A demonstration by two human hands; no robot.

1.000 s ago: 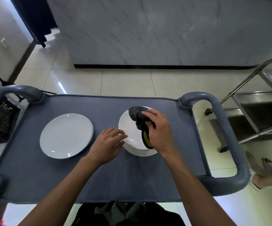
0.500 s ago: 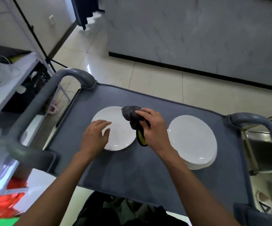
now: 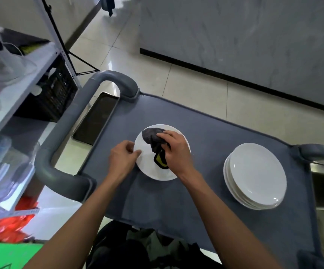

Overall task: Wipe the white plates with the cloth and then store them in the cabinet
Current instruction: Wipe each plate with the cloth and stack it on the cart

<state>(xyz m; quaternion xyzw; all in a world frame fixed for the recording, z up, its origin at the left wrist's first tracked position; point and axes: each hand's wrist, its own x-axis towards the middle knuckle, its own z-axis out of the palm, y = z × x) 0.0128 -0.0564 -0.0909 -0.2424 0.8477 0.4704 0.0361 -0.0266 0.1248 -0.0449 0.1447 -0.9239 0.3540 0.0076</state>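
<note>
Your right hand (image 3: 176,152) clutches the cloth (image 3: 153,138) against the plate (image 3: 147,167), left hand (image 3: 122,158) pinching its rim, stack (image 3: 256,175) well apart.

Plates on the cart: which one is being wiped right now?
The single plate lying apart, left of the stack of plates. The right hand presses the dark cloth on it; the left hand holds its rim.
</note>
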